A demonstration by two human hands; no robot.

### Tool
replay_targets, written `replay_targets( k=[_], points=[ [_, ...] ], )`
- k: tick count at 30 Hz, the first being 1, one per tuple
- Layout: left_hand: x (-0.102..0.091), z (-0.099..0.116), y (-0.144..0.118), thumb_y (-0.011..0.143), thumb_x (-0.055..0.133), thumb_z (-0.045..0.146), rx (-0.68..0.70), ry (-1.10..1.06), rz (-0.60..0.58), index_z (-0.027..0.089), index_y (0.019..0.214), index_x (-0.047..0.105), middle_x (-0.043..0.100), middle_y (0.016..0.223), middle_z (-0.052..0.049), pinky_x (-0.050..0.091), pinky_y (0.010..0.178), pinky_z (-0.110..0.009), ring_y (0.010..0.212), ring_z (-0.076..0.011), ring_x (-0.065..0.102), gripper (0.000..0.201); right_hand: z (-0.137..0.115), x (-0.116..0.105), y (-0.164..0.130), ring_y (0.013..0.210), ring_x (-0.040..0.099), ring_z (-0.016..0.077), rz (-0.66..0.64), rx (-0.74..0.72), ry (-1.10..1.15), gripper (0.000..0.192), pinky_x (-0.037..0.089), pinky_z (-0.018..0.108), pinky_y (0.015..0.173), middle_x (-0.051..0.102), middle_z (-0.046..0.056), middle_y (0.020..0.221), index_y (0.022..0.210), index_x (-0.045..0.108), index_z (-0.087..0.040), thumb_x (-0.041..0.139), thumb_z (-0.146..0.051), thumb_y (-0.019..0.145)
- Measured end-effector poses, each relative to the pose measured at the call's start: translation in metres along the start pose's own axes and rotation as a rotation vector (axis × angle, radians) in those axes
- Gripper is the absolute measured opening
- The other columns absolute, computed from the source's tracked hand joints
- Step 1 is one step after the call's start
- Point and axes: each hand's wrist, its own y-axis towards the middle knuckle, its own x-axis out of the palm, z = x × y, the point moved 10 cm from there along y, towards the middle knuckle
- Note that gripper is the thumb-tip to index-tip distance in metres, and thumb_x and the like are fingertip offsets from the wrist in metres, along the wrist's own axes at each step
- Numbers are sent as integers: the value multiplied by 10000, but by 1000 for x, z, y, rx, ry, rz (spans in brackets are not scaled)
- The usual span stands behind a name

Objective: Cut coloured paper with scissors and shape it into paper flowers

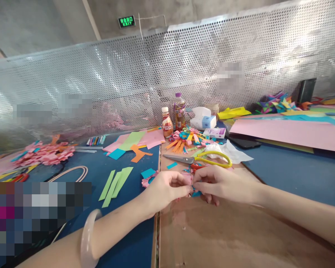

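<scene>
My left hand [170,189] and my right hand [222,183] meet over the brown board, fingertips nearly touching. Both are closed in a pinch on a small blue paper piece [196,194], mostly covered by the fingers. Some pink paper [187,178] shows just behind the fingertips. Beyond my right hand lie yellow-handled scissors [212,158], blades pointing left. A red handle [195,166] peeks out under them. A frilled pink paper ring [148,180] is partly hidden behind my left hand.
Green paper strips [117,184] lie left on the blue table. Farther back are a fringed paper flower [185,138], a coffee bottle [166,124], a purple-capped bottle [179,111], tissues [203,119] and a phone [244,141]. Pink sheets [290,132] lie right, before a perforated metal screen [114,82].
</scene>
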Motion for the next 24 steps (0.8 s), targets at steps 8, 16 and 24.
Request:
replay_targets(
  k=[8, 16, 24],
  points=[
    [0, -1, 1, 660, 666, 245, -6, -5, 4, 136, 737, 605, 646, 682, -13, 382, 549, -211, 594, -90, 534, 147, -1, 0, 0, 493, 564, 72, -7, -3, -1, 186, 449, 142, 440, 583, -20, 605, 845, 603, -174, 497, -325, 822],
    [-1, -2, 1, 665, 667, 234, -13, 1, 11, 136, 749, 613, 650, 688, -10, 390, 557, -207, 578, -80, 524, 140, 4, 2, 1, 518, 576, 90, -15, -30, 10, 212, 469, 175, 455, 577, -14, 624, 888, 612, -173, 490, -332, 820],
    [-2, -2, 1, 659, 674, 255, -7, 10, 13, 142, 747, 617, 642, 671, -3, 387, 547, -207, 570, -82, 518, 154, 5, 3, 2, 506, 566, 87, -12, -28, 11, 210, 458, 166, 437, 577, -9, 624, 895, 624, -168, 509, -317, 802]
  ],
)
